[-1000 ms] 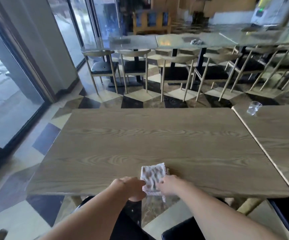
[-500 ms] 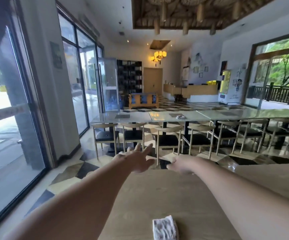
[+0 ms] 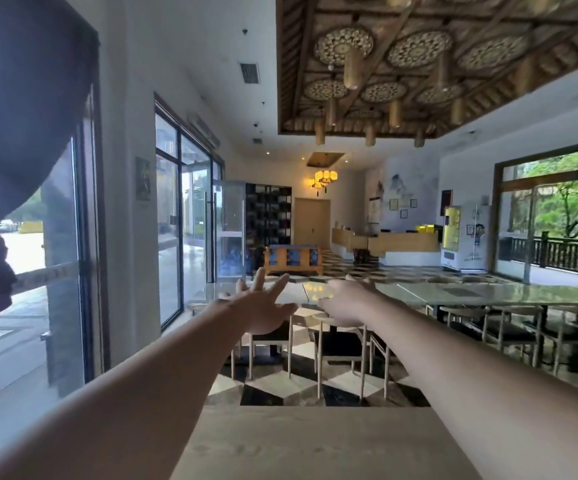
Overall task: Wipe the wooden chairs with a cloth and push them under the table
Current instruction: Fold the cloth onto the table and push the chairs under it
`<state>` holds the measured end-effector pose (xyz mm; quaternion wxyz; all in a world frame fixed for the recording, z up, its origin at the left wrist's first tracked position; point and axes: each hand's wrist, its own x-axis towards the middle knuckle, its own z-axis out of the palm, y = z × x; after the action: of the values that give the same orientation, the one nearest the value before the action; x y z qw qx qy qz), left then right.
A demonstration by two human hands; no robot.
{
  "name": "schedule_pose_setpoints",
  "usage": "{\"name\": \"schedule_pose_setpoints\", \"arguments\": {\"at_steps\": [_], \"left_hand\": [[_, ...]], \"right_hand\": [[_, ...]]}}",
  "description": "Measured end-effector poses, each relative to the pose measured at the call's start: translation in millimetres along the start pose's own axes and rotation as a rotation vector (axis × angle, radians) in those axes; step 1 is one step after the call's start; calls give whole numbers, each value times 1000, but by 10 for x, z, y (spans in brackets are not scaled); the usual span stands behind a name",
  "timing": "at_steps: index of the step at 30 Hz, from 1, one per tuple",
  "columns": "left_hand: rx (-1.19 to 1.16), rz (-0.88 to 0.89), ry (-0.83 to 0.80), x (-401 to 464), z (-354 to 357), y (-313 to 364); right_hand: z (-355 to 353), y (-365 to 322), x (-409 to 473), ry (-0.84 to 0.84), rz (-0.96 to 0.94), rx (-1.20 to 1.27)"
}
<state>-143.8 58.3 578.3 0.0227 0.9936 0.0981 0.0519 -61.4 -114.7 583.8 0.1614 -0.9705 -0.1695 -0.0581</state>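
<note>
Both my arms stretch straight out in front of me at chest height, above the wooden table [image 3: 315, 445]. My left hand [image 3: 263, 306] has its fingers spread and holds nothing. My right hand [image 3: 346, 301] is beside it, fingers relaxed and slightly bent, also holding nothing. The cloth is out of view below the frame. Wooden chairs with dark seats [image 3: 339, 344] stand tucked at a long glass-topped table [image 3: 488, 292] across the aisle.
Tall glass doors [image 3: 183, 230] run along the left wall. A checkered floor [image 3: 298, 386] separates my table from the glass tables. A dark blurred shape [image 3: 10, 116] fills the upper left corner. A counter [image 3: 401, 244] and vending machine [image 3: 453, 237] stand far back.
My head has tilted up, so the cloth on the table dropped out of view. Both hands let go of the cloth and rose outstretched in front of me.
</note>
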Motion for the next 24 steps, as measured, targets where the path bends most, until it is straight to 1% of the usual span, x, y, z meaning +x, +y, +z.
{"name": "schedule_pose_setpoints", "arguments": {"at_steps": [3,8,11,13,14,18,20,21,24], "left_hand": [[-2,-4,10,4,-27,65],[-36,24,36,45,22,126],[-137,34,33,49,205,160],[-187,22,11,-33,577,137],[-184,-6,-28,-125,885,73],[-110,-222,-321,-857,2451,-435],[-116,-306,-485,-1425,3190,-782],[-125,-336,-532,-1654,3452,-923],[-123,-372,-702,-2401,4202,-1523]], "right_hand": [[-71,135,-14,-10,10,34],[-121,269,-38,2,-35,112],[93,306,-134,4,-65,188],[529,354,-230,-55,-67,202],[873,385,-304,-122,-64,194],[2471,401,-979,-503,-30,145],[3257,319,-1543,-654,-19,139],[3546,297,-1795,-704,-9,139],[4378,36,-2665,-927,69,150]]}}
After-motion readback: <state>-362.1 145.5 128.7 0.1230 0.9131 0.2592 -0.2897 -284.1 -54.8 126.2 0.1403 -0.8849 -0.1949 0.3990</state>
